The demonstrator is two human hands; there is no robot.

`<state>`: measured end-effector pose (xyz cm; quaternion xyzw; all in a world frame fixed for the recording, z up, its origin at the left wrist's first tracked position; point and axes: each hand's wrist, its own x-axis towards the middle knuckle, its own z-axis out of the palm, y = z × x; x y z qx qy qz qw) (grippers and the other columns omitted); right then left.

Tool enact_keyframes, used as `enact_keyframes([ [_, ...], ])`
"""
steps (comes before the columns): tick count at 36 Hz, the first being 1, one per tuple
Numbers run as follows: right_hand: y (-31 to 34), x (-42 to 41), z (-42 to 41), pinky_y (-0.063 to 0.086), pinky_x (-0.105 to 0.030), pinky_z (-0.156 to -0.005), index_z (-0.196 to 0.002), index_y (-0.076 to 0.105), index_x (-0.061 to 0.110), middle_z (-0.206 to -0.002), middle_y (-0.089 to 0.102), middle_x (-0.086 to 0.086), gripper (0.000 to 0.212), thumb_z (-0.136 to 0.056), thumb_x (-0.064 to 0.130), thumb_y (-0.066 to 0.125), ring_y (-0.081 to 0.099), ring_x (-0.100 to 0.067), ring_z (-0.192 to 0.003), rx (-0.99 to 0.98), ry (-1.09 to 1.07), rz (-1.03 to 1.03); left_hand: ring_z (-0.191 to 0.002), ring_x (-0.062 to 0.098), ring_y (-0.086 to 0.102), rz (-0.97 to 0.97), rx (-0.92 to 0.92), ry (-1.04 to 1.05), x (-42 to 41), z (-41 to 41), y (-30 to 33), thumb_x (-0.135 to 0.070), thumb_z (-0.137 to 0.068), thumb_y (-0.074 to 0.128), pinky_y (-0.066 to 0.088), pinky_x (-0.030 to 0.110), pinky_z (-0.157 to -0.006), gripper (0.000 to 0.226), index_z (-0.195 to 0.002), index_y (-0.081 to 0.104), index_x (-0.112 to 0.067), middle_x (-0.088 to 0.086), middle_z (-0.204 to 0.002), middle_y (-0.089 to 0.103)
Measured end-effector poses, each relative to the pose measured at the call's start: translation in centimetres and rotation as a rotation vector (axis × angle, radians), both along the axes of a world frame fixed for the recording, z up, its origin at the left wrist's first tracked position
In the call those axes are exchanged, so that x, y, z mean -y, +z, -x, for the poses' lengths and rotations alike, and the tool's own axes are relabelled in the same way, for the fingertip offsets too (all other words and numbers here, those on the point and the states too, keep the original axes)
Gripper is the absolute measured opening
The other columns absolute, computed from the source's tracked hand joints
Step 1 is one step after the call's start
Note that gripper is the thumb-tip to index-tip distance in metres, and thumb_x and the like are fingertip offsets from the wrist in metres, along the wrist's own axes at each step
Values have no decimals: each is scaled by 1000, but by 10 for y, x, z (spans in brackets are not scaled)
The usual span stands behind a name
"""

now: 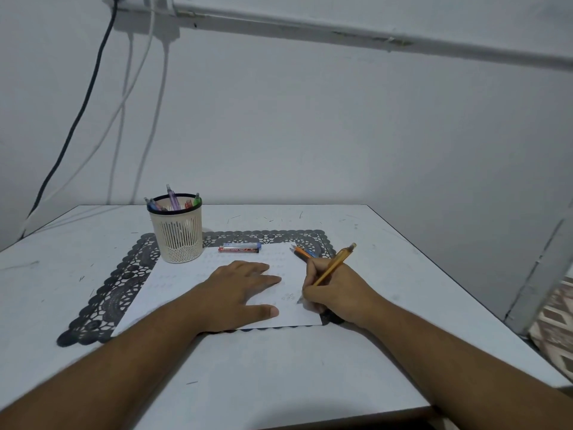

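The white sheet of paper point(173, 293) lies on a black lace-pattern plastic mat point(124, 280). Its near edge comes almost to the near edge of the mat, and its right edge runs just beside the right hand point(336, 290). This hand is closed around one yellow-orange mechanical pencil point(333, 265), whose tip touches the paper near the right edge, while the rest of the pencil tilts up and away. The left hand point(238, 290) lies flat on the middle of the paper, with the fingers straight and the thumb spread. Both hands are well apart from the right and near edges of the table point(279, 367).

One cream slotted pen holder with a black rim point(178, 240) stands on the far left corner of the paper, well apart from the left hand. It carries at least five pens. Just beside it lie two small lead cases, one blue point(242, 245) and one red point(238, 250), touching each other. At the far right corner of the paper some loose pencils point(302, 252) lie near the right hand; I cannot tell if there are two or three.

The table is white, with many small scratches. Behind it is a plain grey wall point(341, 135), with one black cable point(77, 119), white cables and one white conduit point(372, 35).
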<state>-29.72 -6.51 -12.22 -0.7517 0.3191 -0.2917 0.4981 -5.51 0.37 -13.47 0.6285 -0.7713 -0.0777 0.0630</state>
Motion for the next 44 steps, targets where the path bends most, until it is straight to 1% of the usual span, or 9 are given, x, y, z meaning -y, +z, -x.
enact_keyframes([
  [4, 1, 2, 2, 47, -29, -53, -69, 56, 12, -61, 60, -16, 25, -84, -8, 61, 55, -23, -51, 5, -57, 20, -154, 6, 6, -1, -3, 0, 0, -1, -1, -77, -93, 41, 10, 39, -124, 70, -156, 25, -52, -17, -169, 14],
  [7, 1, 1, 2, 48, -29, -55, -68, 56, 13, -61, 60, -17, 27, -84, -8, 62, 58, -24, -54, -7, -48, 17, -154, 6, 5, -2, 0, -1, 2, -2, -2, -78, -92, 40, 10, 39, -125, 70, -156, 24, -53, -17, -169, 14],
  [13, 2, -1, 1, 51, -35, -60, -75, 54, 4, -58, 59, -9, 19, -84, -9, 62, 58, -19, -51, -58, -48, 37, -154, 7, 6, -1, 16, -6, 3, -3, -3, -79, -92, 38, 11, 40, -125, 71, -156, 23, -53, -17, -169, 13],
  [19, 3, 0, 0, 48, -27, -55, -71, 53, 9, -59, 58, -9, 24, -86, -7, 64, 59, -16, -51, -55, -86, 44, -154, 7, 6, -9, 12, -3, 1, -1, -1, -78, -92, 39, 10, 38, -124, 72, -157, 24, -52, -17, -169, 13],
  [25, 4, -3, 2, 49, -26, -56, -73, 53, 5, -60, 58, -10, 21, -85, -9, 63, 58, -15, -50, -67, -59, 43, -154, 7, 5, -3, 0, -2, 0, 0, -1, -76, -92, 41, 9, 38, -124, 70, -156, 25, -52, -17, -169, 14],
  [29, 5, -5, 0, 49, -31, -56, -73, 54, 4, -60, 60, -11, 19, -83, -10, 62, 57, -19, -52, -58, -37, 52, -153, 5, 5, 0, -19, -1, 1, -2, -1, -77, -92, 42, 9, 37, -123, 70, -155, 26, -53, -18, -168, 14],
  [33, 6, -5, 0, 48, -26, -54, -71, 54, 6, -60, 60, -11, 22, -84, -9, 63, 58, -15, -49, -69, -88, 65, -154, 6, 6, 1, -15, -2, 0, 0, 0, -76, -92, 42, 9, 38, -123, 69, -155, 26, -52, -17, -168, 15],
  [37, 6, -4, 1, 49, -29, -55, -71, 53, 6, -61, 58, -12, 22, -83, -10, 64, 59, -16, -51, -79, -66, 72, -154, 6, 5, -4, -15, 0, -1, 0, 0, -76, -92, 41, 8, 37, -123, 70, -156, 26, -52, -17, -168, 14],
  [44, 7, -2, 5, 46, -27, -53, -70, 52, 7, -59, 58, -12, 25, -85, -10, 61, 55, -16, -48, -38, -92, 51, -154, 5, 5, 4, -16, -1, 1, -2, -2, -78, -92, 41, 9, 38, -124, 70, -155, 25, -53, -18, -168, 14],
])
